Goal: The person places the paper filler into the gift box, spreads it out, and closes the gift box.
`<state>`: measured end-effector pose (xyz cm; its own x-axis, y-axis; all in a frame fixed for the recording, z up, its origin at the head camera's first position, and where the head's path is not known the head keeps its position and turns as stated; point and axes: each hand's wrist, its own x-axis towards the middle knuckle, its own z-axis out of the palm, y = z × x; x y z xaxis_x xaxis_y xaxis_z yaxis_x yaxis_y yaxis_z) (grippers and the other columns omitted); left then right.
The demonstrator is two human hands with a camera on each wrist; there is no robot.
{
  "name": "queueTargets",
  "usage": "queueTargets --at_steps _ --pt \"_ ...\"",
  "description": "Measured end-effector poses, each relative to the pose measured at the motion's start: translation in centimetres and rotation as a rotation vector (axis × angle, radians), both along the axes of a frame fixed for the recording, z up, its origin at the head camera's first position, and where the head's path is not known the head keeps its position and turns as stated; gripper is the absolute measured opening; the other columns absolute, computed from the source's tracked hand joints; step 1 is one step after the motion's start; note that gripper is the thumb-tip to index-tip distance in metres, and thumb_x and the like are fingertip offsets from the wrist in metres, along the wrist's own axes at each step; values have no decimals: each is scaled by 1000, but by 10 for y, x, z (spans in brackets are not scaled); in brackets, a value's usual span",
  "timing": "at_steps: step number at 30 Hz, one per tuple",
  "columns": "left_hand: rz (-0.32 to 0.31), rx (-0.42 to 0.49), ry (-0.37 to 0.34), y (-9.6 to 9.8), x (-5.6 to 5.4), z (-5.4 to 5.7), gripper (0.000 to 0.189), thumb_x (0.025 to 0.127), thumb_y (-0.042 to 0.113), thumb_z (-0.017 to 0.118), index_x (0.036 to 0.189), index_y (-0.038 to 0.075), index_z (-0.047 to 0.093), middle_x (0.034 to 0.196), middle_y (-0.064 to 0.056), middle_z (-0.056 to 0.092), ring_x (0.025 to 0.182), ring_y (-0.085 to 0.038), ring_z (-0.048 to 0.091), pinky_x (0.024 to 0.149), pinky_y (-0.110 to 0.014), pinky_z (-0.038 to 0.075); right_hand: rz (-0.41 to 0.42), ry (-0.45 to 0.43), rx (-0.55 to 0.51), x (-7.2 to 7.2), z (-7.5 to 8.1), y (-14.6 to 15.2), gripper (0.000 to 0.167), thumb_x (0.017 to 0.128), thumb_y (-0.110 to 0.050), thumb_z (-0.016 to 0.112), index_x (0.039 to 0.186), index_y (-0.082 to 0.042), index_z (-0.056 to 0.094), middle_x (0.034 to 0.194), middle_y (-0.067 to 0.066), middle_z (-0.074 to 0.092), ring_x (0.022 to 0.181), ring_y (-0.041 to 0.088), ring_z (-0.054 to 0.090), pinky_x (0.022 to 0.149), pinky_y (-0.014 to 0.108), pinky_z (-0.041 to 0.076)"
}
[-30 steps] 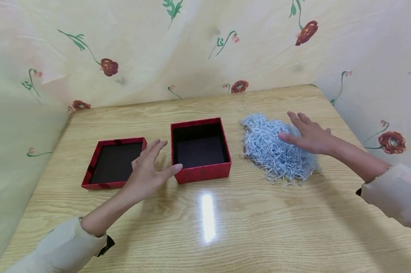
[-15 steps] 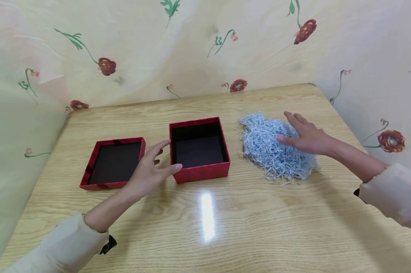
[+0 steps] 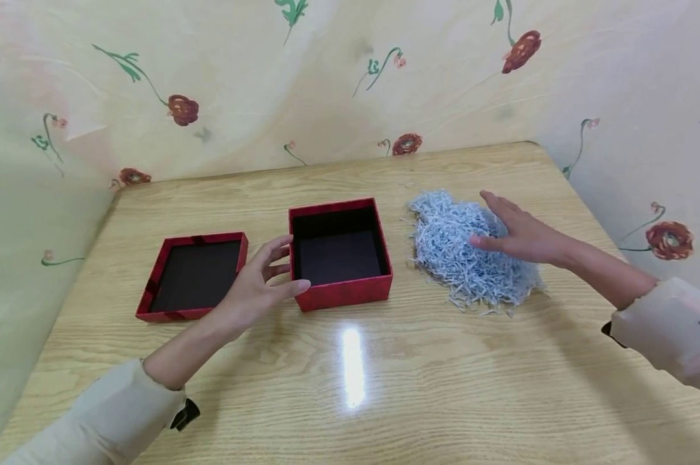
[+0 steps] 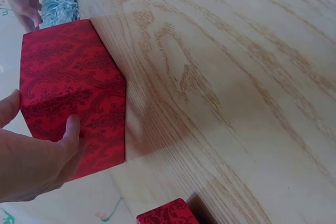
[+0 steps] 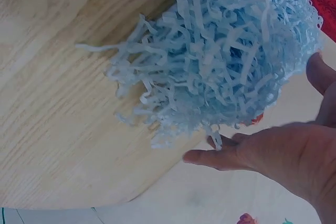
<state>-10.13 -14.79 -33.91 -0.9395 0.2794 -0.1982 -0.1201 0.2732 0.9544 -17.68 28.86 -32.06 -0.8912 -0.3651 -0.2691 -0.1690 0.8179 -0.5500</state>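
A red patterned box (image 3: pixel 345 294) with a black inside stands open-topped on the wooden table. My left hand (image 3: pixel 251 287) is at its left side, thumb at the front left corner and fingertips along the left wall. In the left wrist view, the fingers lie against the box's red side (image 4: pixel 79 77). To the right of the box is a heap of pale blue shredded paper (image 3: pixel 466 258). My right hand (image 3: pixel 527 236) hovers at the heap's right side with fingers spread; in the right wrist view, thumb and fingers lie along the edge of the paper (image 5: pixel 226 61).
A shallow red lid (image 3: pixel 195 278), black inside, lies left of the box with its hollow side up. The wooden table (image 3: pixel 431 381) ends at a flower-printed cloth (image 3: pixel 338 84) behind and at both sides. Light glares off the tabletop in front of the box.
My left fingers have come in to the right, up to the box's left wall. My right hand has shifted slightly left over the paper. Box, lid and heap stay put.
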Motion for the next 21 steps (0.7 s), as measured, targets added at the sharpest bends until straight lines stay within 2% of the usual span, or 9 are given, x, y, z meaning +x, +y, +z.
queueTargets --at_steps 4,7,16,21 --pt "6 0 -1 0 0 -1 79 84 22 76 149 28 30 152 -8 31 133 -30 40 100 -44 44 2 61 -26 -1 -1 -2 97 91 -36 66 155 -10 -3 158 25 3 143 46 2 107 69 11" --pt "9 -2 -2 1 0 -1 79 84 21 76 148 29 31 152 -8 32 134 -30 40 101 -45 44 2 75 -38 -2 -1 -3 98 90 -35 68 155 -11 -1 158 25 4 143 46 4 107 69 12" --pt "-11 -6 -10 -1 0 -1 79 86 25 74 150 29 28 153 -7 29 135 -28 37 102 -48 42 72 15 -47 -5 -10 -6 105 85 -31 74 155 -9 -1 158 26 2 143 46 0 107 68 9" --pt "-15 0 -15 -1 -1 -1 79 87 25 74 150 29 27 153 -7 28 135 -28 37 102 -48 42 127 24 5 -7 -22 -8 111 80 -31 79 154 -3 1 153 36 5 139 55 4 105 71 13"
